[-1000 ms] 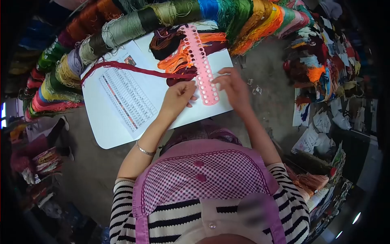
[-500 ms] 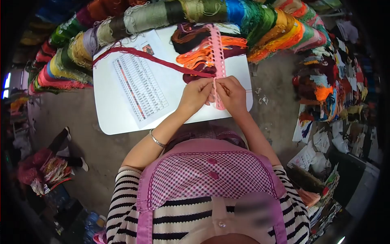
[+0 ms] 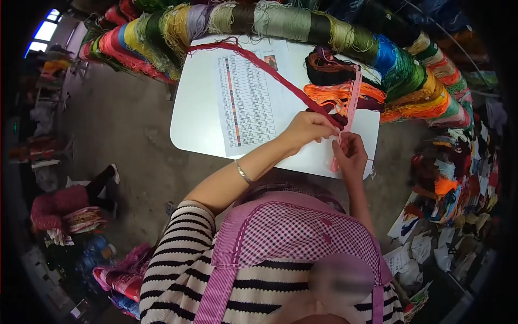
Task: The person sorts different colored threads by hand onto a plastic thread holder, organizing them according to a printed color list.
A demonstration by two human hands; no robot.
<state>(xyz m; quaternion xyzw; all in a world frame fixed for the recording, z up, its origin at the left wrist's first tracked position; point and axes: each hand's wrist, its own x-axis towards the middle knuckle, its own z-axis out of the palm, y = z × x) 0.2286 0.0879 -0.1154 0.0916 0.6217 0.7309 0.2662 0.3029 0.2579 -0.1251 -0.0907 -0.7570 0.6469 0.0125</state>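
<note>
My left hand is closed at the pink perforated strip, its fingertips pinched on the strip's edge where the dark red yarn ends. Close beside it, my right hand pinches the same strip from the other side. The red yarn runs from there to the upper left, across the white board. Orange yarn and a black and brown bundle hang through the strip above my hands. A printed chart lies left of my hands.
A thick roll of many-coloured yarn skeins curves along the board's back edge. More yarn bundles hang at the right. On the left, a person in a pink top is beside stacked bundles.
The view has turned, so the board, strip and hands appear farther right. My hands have stayed together at the strip, which now looks narrower and more edge-on.
</note>
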